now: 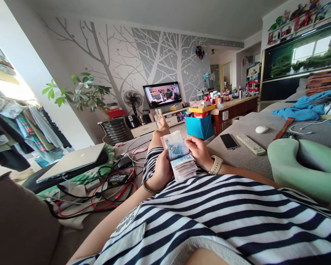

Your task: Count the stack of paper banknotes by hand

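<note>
A thick wad of banknotes lies bent over in front of my striped shirt, its loose ends fanned toward me. My left hand is closed around the wad's left side, thumb along the edge. Blue notes marked 10 face up, and a pinkish edge shows at the upper left. At the upper right, my right hand pinches a blue banknote between thumb and fingers. A pale watch is on my right wrist, a braided band on the left.
On the sofa to the right lie a phone, a remote control, a white mouse and a green neck pillow. Tangled cables and a laptop lie at left. A blue box stands beside a cluttered wooden table.
</note>
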The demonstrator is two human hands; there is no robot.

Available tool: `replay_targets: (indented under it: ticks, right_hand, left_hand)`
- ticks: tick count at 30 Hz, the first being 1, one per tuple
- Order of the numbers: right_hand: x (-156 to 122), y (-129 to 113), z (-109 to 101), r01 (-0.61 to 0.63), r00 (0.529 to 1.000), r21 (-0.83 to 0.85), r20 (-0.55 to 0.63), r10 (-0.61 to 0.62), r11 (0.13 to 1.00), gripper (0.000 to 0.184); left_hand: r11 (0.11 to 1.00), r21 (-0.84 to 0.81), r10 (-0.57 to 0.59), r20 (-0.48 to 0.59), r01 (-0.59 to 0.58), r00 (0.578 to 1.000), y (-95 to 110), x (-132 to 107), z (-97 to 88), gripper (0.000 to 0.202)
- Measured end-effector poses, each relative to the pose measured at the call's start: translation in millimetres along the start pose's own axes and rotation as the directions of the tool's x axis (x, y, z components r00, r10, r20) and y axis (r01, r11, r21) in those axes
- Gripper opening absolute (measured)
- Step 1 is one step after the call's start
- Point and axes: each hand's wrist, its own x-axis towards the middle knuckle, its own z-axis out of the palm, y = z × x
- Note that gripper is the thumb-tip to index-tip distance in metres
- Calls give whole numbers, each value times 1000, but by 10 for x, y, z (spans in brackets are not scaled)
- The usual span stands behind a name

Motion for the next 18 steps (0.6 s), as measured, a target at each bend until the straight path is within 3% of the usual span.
replay_targets:
  ticks: [8, 18]
  right_hand:
    - [-4, 9, 6, 6, 1000, 10, 1, -6, 1000, 30]
    - [8, 42, 1, 6, 1000, 38, -8, -6, 999, 27]
  left_hand:
    - [990, -16, -138, 52, 139, 989, -19, 32, -22, 11]
    - [980, -93, -165, 119, 177, 979, -91, 118, -59, 11]
